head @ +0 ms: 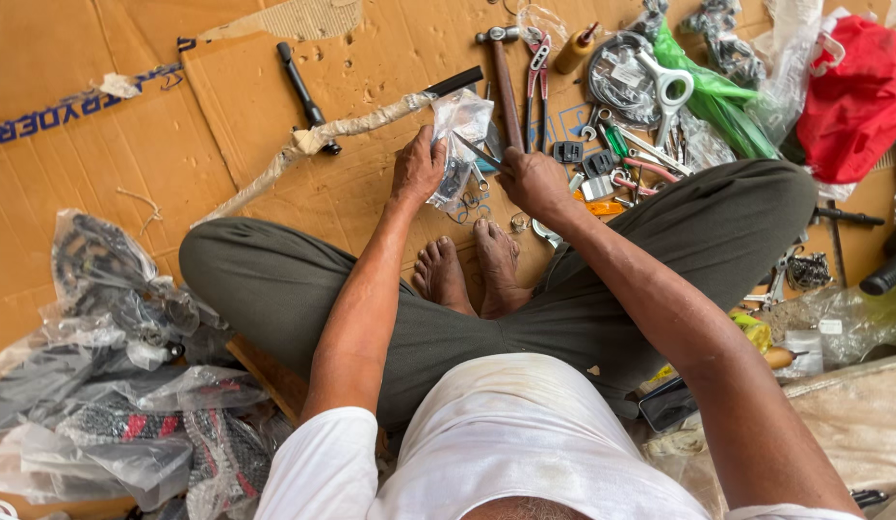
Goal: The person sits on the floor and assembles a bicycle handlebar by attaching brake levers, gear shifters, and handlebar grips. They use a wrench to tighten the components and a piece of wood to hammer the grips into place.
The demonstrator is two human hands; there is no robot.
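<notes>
I sit cross-legged on flattened cardboard [130, 154], bare feet [467, 270] in front of me. My left hand [417, 169] grips a small clear plastic bag [459, 130] with dark metal parts inside. My right hand [530, 181] holds a thin metal tool [477, 151], seemingly scissors, whose tip touches the bag. Both hands meet just above my feet.
A hammer [506, 77], red-handled pliers [536, 72], wrenches and small metal parts lie beyond my hands. A paper-wrapped long bar [342, 130] and a black handle [303, 91] lie at left. Bagged parts [130, 385] pile at lower left; red [857, 96] and green bags at upper right.
</notes>
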